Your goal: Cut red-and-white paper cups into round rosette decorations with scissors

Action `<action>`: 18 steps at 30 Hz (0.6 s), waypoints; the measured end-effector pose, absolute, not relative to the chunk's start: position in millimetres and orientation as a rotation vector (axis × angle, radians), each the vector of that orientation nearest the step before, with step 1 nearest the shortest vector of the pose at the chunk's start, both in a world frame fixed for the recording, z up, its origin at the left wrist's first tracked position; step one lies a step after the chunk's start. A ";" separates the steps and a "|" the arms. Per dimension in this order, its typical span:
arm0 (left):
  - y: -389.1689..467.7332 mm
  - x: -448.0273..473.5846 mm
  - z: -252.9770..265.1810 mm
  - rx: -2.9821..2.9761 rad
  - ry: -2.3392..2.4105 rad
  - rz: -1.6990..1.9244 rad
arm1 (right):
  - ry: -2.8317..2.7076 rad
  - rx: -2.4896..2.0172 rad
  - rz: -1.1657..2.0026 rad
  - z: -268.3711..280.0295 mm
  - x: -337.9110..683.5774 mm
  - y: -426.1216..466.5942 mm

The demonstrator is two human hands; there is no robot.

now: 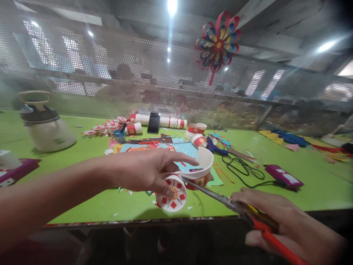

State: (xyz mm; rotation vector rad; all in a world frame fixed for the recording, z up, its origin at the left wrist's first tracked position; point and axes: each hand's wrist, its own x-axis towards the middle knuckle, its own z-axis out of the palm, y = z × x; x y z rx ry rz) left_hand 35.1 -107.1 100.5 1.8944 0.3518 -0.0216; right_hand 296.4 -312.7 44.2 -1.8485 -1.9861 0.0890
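Note:
My left hand (pixel 143 171) grips a cut paper cup, its thumb on the round cup base (pixel 174 197) decorated with red squares and an orange centre. A curled strip of the cup wall (pixel 205 163) bends away behind my fingers, still near the blades. In my right hand (pixel 273 213) are scissors (pixel 217 197) with a red-orange handle. Their tips point left and meet the cup wall beside the base; whether the blades are parted is hard to tell. Paper scraps lie on the green table (pixel 110 209) beneath.
Behind the cup lie coloured paper sheets (pixel 187 149), a blue glue gun (pixel 216 148) with a black cord, cut cups (pixel 199 140) and a phone (pixel 153 123). A large jug (pixel 48 129) stands left; a purple power strip (pixel 284 176) lies right. A perforated screen (pixel 165 84) rises behind.

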 end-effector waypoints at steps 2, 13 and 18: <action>-107.2 34.8 100.9 1.946 0.342 -0.027 | -2.049 -1.921 0.118 45.4 299.8 -312.0; -109.1 34.4 101.5 1.862 0.321 -0.065 | -2.016 -1.965 0.312 47.0 302.3 -308.3; -106.1 35.3 102.4 1.858 0.315 -0.120 | -2.066 -1.892 0.602 49.0 303.8 -305.9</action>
